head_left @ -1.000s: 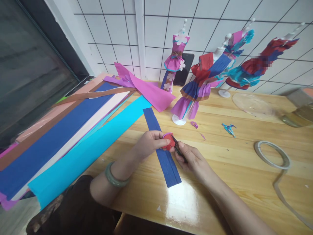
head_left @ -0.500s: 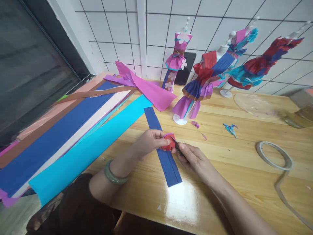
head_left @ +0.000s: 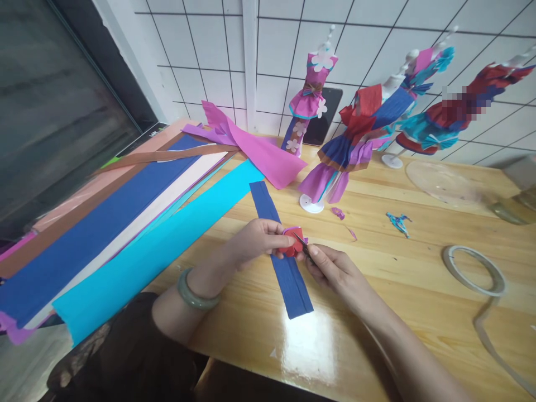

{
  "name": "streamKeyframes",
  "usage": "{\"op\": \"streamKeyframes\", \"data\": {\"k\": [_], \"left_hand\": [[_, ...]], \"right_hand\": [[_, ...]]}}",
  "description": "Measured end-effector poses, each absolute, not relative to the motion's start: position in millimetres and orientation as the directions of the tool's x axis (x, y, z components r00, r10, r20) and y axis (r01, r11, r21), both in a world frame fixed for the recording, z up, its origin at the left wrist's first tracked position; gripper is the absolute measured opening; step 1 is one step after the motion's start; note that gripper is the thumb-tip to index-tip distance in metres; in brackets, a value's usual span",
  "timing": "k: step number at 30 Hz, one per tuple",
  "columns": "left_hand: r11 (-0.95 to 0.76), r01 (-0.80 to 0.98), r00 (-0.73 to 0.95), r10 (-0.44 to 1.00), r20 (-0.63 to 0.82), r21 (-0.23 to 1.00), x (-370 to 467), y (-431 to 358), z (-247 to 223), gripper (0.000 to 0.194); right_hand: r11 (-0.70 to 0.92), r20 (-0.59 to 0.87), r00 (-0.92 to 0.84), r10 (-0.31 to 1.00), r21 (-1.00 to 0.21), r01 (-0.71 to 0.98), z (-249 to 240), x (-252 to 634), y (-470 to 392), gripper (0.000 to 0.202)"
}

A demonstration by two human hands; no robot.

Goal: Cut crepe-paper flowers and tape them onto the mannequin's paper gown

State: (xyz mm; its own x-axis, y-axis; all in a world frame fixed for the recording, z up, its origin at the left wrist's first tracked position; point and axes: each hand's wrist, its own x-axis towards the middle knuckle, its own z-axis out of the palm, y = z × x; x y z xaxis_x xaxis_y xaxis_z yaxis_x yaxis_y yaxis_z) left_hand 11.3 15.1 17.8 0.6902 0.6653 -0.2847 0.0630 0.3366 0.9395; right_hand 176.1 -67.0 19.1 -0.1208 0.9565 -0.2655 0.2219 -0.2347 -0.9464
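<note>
My left hand (head_left: 268,240) pinches a small red paper piece (head_left: 293,245) with a pink edge showing behind it. Dark-handled scissors (head_left: 307,251) are in my right hand (head_left: 330,265), their blades at the right side of the red paper. A little purple shows beside the blades. Under the hands, a dark blue paper strip (head_left: 293,287) lies across the wooden table (head_left: 234,335). My fingers hide part of the red paper and most of the scissor handles.
Long paper strips, including a turquoise one (head_left: 159,245), cover the left side. A pink sheet (head_left: 268,153) lies behind. Several paper-dressed stands (head_left: 312,202) line the wall near a phone (head_left: 324,117). Paper scraps (head_left: 397,223) and a tape roll (head_left: 475,271) are right.
The view has shifted slightly, so most things appear a little farther right. A bit of purple now shows beside the blades at the red paper. Both hands keep their holds.
</note>
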Motion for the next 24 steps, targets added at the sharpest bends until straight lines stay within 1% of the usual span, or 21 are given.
{"op": "streamKeyframes", "data": {"k": [5,9,14,24], "left_hand": [[0.364,0.035,0.69,0.664,-0.286,0.931,11.0,16.7,15.5,0.019],[0.361,0.025,0.692,0.667,-0.277,0.932,11.1,17.6,11.9,0.02],[0.318,0.045,0.672,0.692,-0.264,0.947,11.5,18.2,11.7,0.017],[0.208,0.135,0.661,0.709,-0.245,0.969,9.1,20.8,12.7,0.017]], "right_hand": [[-0.27,-0.288,-0.088,0.953,-0.947,0.176,19.5,176.3,-65.8,0.044],[-0.265,-0.281,-0.081,0.956,-0.95,0.162,19.1,176.3,-65.5,0.045],[-0.285,-0.301,-0.099,0.949,-0.947,0.146,19.5,175.8,-65.5,0.046],[-0.306,-0.324,-0.116,0.939,-0.94,0.152,20.9,175.8,-66.4,0.045]]}}
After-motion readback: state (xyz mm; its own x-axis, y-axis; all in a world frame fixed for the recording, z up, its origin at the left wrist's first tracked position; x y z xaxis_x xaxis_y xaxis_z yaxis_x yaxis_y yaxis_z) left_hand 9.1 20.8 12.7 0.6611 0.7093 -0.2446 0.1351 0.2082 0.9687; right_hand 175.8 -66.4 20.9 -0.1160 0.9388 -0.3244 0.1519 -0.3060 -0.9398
